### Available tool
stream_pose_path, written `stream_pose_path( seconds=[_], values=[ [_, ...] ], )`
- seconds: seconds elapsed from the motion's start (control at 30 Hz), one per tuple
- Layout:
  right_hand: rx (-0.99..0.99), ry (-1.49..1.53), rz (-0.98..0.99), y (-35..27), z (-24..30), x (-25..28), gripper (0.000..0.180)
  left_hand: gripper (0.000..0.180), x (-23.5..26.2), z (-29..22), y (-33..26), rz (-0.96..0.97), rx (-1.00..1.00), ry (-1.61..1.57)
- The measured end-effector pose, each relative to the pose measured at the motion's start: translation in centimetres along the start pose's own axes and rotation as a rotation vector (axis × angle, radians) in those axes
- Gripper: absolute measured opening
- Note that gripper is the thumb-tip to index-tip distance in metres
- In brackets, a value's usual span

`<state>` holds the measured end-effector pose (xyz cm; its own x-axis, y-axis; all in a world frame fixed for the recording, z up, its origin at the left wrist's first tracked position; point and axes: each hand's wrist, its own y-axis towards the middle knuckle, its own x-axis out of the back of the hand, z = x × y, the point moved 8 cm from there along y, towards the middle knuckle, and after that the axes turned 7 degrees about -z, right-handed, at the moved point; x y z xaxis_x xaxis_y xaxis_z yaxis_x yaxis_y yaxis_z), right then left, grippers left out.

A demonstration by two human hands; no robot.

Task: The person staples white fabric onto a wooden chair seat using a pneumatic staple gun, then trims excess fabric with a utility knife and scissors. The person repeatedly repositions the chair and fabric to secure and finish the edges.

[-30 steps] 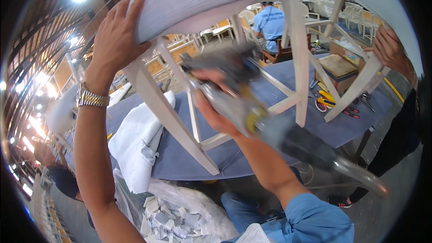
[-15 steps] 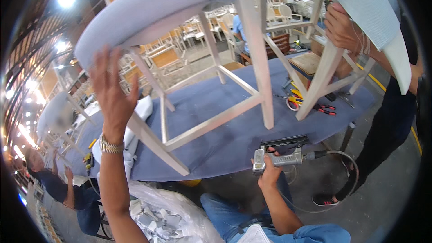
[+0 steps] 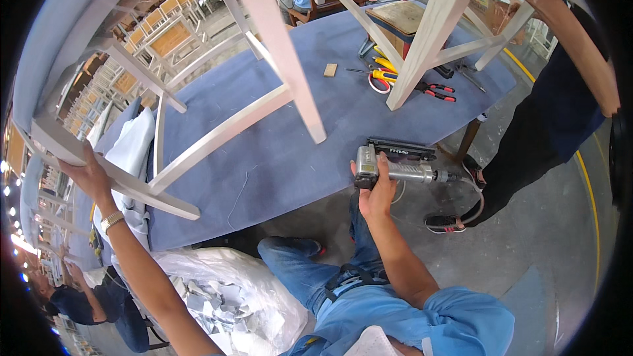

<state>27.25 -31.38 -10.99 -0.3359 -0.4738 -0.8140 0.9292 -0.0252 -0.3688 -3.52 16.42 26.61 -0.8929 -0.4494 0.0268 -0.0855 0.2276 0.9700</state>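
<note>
My left hand (image 3: pixel 89 175) is closed around a leg of a whitish wooden chair (image 3: pixel 211 148), just below its seat. The chair's pale blue padded seat (image 3: pixel 49 46) is at the upper left and partly cut off by the picture's edge. My right hand (image 3: pixel 377 192) grips a silver and black pneumatic staple gun (image 3: pixel 395 165), held level beside the table's near edge with an air hose (image 3: pixel 471 191) on its right end. Both the chair and the tool are over or beside a table (image 3: pixel 264 171) covered in blue-grey cloth.
Another whitish chair (image 3: pixel 432 33) stands on the right, touched by a co-worker's arm (image 3: pixel 560 20). Near it lie red-handled pliers (image 3: pixel 438 91), yellow-handled tools (image 3: pixel 384 69) and a box (image 3: pixel 399 20). A plastic bag of scraps (image 3: pixel 231 290) sits below the table's near edge.
My left hand has gone from spread open against the seat to holding the chair leg, lower and further left. The view has tilted down; the staple gun stays in my right hand.
</note>
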Motion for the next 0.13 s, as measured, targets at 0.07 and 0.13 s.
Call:
stream_pose_path(
  seconds=[0.07,0.13],
  values=[
    [-0.005,0.02,0.008,0.1,-0.1,-0.5,0.033,0.087,-0.9,4.4,0.7,0.047,0.116,-0.087],
    [0.022,0.036,0.029,0.8,0.1,-1.8,0.034,0.088,-2.5,6.8,0.9,0.054,0.184,-0.157]
  ],
)
